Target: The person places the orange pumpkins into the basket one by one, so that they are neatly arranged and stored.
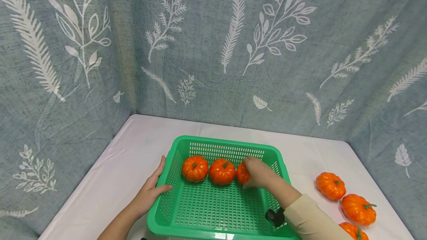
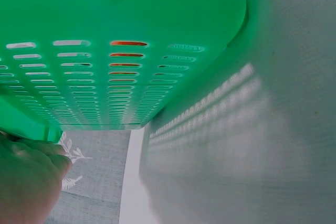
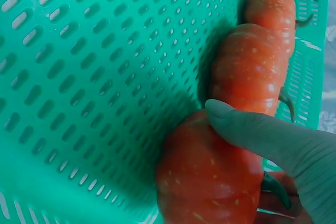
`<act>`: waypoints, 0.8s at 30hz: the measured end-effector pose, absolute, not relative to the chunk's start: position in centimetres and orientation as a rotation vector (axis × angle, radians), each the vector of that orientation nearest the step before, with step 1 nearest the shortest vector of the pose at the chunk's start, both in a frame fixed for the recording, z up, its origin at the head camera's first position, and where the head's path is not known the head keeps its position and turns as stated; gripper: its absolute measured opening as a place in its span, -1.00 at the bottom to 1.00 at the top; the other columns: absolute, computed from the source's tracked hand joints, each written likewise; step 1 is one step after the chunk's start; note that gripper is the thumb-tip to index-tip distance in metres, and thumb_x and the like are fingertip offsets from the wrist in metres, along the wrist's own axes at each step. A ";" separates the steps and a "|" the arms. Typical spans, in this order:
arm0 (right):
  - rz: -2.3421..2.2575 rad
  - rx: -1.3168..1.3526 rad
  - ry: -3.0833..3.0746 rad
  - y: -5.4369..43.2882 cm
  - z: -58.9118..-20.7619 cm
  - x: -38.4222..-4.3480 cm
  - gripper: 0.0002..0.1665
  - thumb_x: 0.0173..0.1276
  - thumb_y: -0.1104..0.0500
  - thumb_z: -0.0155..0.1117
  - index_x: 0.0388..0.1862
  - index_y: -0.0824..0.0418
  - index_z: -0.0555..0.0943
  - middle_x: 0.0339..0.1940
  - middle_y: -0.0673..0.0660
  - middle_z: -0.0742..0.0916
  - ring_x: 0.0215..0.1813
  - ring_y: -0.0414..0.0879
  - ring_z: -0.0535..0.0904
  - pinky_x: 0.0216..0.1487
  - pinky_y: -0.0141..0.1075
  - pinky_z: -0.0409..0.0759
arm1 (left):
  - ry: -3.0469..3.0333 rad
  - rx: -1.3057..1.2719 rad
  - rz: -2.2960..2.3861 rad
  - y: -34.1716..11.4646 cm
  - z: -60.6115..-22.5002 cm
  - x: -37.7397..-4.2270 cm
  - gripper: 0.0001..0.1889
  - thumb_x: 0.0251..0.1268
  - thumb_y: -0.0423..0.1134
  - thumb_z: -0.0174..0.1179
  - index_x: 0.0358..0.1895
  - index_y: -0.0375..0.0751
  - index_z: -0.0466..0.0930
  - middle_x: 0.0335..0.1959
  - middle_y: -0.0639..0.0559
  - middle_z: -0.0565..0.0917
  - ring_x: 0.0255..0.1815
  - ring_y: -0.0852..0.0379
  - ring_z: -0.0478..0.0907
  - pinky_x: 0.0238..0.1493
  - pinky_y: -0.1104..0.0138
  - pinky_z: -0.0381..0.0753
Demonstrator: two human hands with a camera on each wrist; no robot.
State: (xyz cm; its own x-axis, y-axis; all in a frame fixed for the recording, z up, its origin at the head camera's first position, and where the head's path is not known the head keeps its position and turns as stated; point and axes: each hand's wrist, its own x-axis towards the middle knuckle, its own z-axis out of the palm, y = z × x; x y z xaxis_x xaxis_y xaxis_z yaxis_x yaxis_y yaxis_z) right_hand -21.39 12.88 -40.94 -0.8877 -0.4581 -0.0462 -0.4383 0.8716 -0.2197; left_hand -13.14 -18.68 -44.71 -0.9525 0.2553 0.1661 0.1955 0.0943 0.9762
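A green plastic basket (image 1: 220,230) with slotted walls stands on the white-covered table. Along its back wall sit two small orange pumpkins, the left one (image 1: 195,169) and the middle one (image 1: 222,172). At the right end of this row, my right hand (image 1: 260,173) grips a third pumpkin (image 3: 207,182), thumb on one side and fingers on the other around its green stem. That pumpkin is partly hidden by the hand in the head view. My left hand (image 1: 150,193) holds the basket's left rim, thumb over the inside and fingers along the outside.
Right of the basket, several more orange pumpkins lie on the table, among them one with a green stem (image 1: 358,209) and another further back (image 1: 330,186). A blue-grey leaf-patterned curtain (image 1: 207,47) hangs behind the table and at both sides.
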 end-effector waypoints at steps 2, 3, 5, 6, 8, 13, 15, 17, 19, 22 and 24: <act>-0.311 -0.703 2.943 12.9 -40.9 -21.4 -0.18 -0.32 0.17 0.64 -0.03 0.44 0.51 -0.17 0.22 0.61 -0.11 0.08 0.56 -0.03 -0.09 0.62 | 2.292 0.476 2.029 -18.7 -44.7 -13.2 -0.11 0.21 -0.47 -0.02 0.46 -0.31 -0.46 0.48 -0.29 -0.41 0.44 -0.36 -0.29 0.14 0.28 0.51; -0.308 -0.701 2.942 12.9 -40.9 -21.4 -0.18 -0.32 0.17 0.64 -0.03 0.44 0.51 -0.18 0.22 0.61 -0.12 0.08 0.55 -0.03 -0.09 0.62 | 2.293 0.477 2.031 -18.7 -44.7 -13.2 -0.11 0.21 -0.47 -0.02 0.46 -0.31 -0.46 0.48 -0.29 -0.41 0.44 -0.36 -0.28 0.14 0.26 0.52; -0.304 -0.702 2.940 12.9 -40.9 -21.4 -0.18 -0.32 0.18 0.64 -0.02 0.45 0.51 -0.16 0.22 0.61 -0.10 0.08 0.55 -0.02 -0.09 0.62 | 2.292 0.479 2.035 -18.7 -44.7 -13.2 -0.11 0.21 -0.47 -0.03 0.46 -0.31 -0.46 0.48 -0.29 -0.41 0.44 -0.37 -0.27 0.13 0.21 0.53; -0.297 -0.703 2.941 12.9 -40.9 -21.4 -0.18 -0.32 0.18 0.64 -0.02 0.45 0.51 -0.15 0.23 0.61 -0.09 0.09 0.55 -0.01 -0.09 0.62 | 2.290 0.482 2.038 -18.7 -44.7 -13.2 -0.11 0.21 -0.47 -0.03 0.46 -0.32 -0.46 0.48 -0.29 -0.41 0.44 -0.37 -0.27 0.13 0.18 0.52; -0.288 -0.706 2.944 12.9 -40.9 -21.4 -0.17 -0.32 0.18 0.64 0.00 0.45 0.50 -0.12 0.24 0.61 -0.06 0.10 0.55 0.01 -0.08 0.61 | 2.291 0.481 2.039 -18.7 -44.7 -13.2 -0.11 0.21 -0.48 -0.03 0.46 -0.32 -0.46 0.48 -0.30 -0.41 0.44 -0.37 -0.28 0.14 0.15 0.50; -0.283 -0.702 2.939 12.9 -40.7 -21.2 -0.16 -0.30 0.19 0.63 0.03 0.44 0.50 -0.06 0.25 0.61 -0.03 0.10 0.55 0.00 -0.09 0.62 | 2.296 0.478 2.027 -18.7 -44.6 -13.2 -0.11 0.21 -0.47 -0.02 0.46 -0.32 -0.46 0.48 -0.30 -0.41 0.44 -0.37 -0.31 0.16 0.18 0.49; -0.290 -0.701 2.933 12.8 -40.5 -21.1 -0.13 -0.28 0.20 0.62 0.07 0.46 0.48 0.00 0.29 0.60 0.02 0.13 0.54 0.04 -0.07 0.61 | 2.299 0.473 2.022 -18.6 -44.5 -13.2 -0.11 0.21 -0.46 -0.02 0.46 -0.31 -0.46 0.48 -0.28 -0.41 0.45 -0.36 -0.32 0.17 0.24 0.49; -0.295 -0.705 2.928 12.8 -40.4 -21.1 -0.09 -0.26 0.22 0.61 0.13 0.48 0.45 0.08 0.33 0.58 0.10 0.17 0.52 0.10 -0.04 0.58 | 2.303 0.470 2.017 -18.6 -44.5 -13.1 -0.11 0.21 -0.46 -0.02 0.46 -0.30 -0.46 0.48 -0.27 -0.41 0.45 -0.36 -0.33 0.17 0.28 0.48; -0.307 -0.711 2.926 12.8 -40.3 -21.1 -0.08 -0.24 0.23 0.59 0.15 0.50 0.43 0.13 0.37 0.55 0.15 0.21 0.49 0.16 -0.02 0.54 | 2.304 0.462 2.016 -18.6 -44.5 -13.1 -0.11 0.22 -0.46 -0.02 0.46 -0.29 -0.45 0.49 -0.26 -0.41 0.45 -0.35 -0.33 0.18 0.31 0.48; -0.343 -0.740 2.931 12.9 -40.0 -21.1 -0.08 -0.24 0.25 0.58 0.16 0.53 0.41 0.15 0.41 0.54 0.20 0.25 0.45 0.20 0.02 0.50 | 2.300 0.450 2.015 -18.5 -44.4 -13.0 -0.11 0.22 -0.45 -0.02 0.46 -0.29 -0.45 0.49 -0.26 -0.40 0.45 -0.34 -0.32 0.18 0.32 0.47; -0.364 -0.779 2.942 13.2 -39.8 -21.1 -0.07 -0.22 0.22 0.57 0.17 0.52 0.40 0.16 0.42 0.53 0.21 0.27 0.43 0.20 0.03 0.49 | 2.299 0.442 2.014 -18.5 -44.4 -13.0 -0.11 0.22 -0.45 -0.02 0.46 -0.28 -0.45 0.49 -0.27 -0.40 0.45 -0.34 -0.32 0.19 0.32 0.47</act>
State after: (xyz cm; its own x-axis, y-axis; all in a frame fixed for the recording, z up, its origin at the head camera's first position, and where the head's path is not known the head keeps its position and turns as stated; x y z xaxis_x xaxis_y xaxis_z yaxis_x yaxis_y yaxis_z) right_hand -21.10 13.22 -39.84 -0.8679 -0.4966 -0.0134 -0.4784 0.8427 -0.2471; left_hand -13.00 -18.48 -44.37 -0.9576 0.2480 0.1467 0.1781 0.1091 0.9780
